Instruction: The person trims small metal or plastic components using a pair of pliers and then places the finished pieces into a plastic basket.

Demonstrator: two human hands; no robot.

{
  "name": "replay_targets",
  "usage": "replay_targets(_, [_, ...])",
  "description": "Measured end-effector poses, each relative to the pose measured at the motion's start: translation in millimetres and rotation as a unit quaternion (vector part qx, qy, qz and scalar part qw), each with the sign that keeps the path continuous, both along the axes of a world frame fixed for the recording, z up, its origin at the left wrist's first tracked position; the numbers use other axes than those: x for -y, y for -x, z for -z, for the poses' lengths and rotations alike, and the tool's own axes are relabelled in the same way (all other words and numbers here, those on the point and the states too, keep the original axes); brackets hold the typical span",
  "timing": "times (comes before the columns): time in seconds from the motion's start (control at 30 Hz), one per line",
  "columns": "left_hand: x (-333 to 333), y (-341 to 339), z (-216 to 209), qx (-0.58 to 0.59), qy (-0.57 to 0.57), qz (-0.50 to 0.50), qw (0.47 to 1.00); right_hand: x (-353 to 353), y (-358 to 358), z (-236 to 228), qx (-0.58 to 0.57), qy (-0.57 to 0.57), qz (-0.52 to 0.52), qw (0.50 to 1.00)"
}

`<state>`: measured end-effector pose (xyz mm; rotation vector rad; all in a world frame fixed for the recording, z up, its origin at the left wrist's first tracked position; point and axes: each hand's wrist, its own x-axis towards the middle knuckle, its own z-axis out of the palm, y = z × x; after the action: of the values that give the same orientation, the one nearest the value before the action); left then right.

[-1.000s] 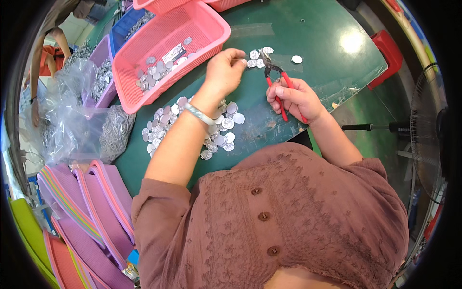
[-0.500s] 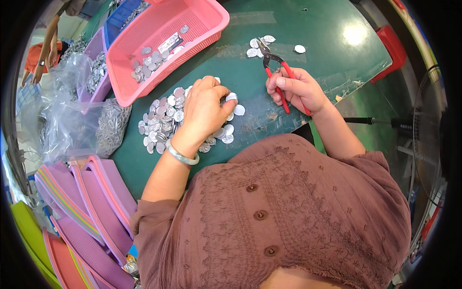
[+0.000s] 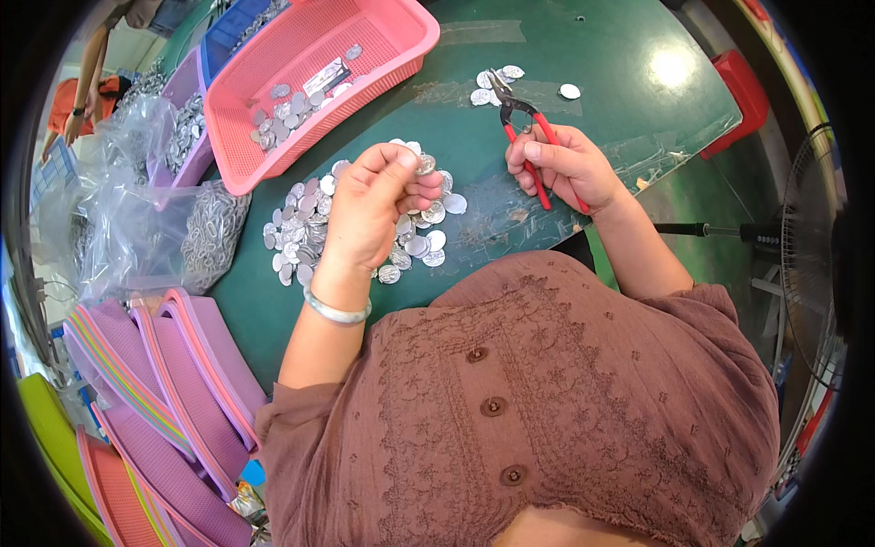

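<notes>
Between the thumb and fingers of my left hand is a small silver disc, held just above a heap of similar flat metal discs. My right hand grips a pair of red-handled pliers whose dark jaws point away from me. Several loose discs lie by the jaw tips, and a single disc sits apart to their right. Beyond the heap stands a pink plastic basket with more discs at its bottom.
A clear plastic bag with metal links rests at the left, near a purple basket and a blue one. Stacked purple baskets stand at lower left. A fan is at the right. Another person's arm shows at far left.
My left hand has lifted off the heap and turned, now with a disc pinched in its fingers. My right hand and the pliers have hardly moved.
</notes>
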<state>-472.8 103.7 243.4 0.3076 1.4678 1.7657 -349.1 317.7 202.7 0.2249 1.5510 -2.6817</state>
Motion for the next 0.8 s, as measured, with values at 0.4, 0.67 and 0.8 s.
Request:
replay_targets(0.4, [10, -8, 16, -0.028, -0.009, -0.036, 0.999, 7, 3, -18, 0.037, -0.154, -0.032, 0.987])
replay_targets(0.67, [9, -14, 8, -0.008, -0.026, -0.075, 0.997, 18, 3, -33, -0.125, -0.517, -0.068, 0.844])
replay_targets(0.8, [10, -17, 7, -0.033, -0.025, -0.075, 0.996, 23, 2, -46, -0.159, -0.623, -0.054, 0.764])
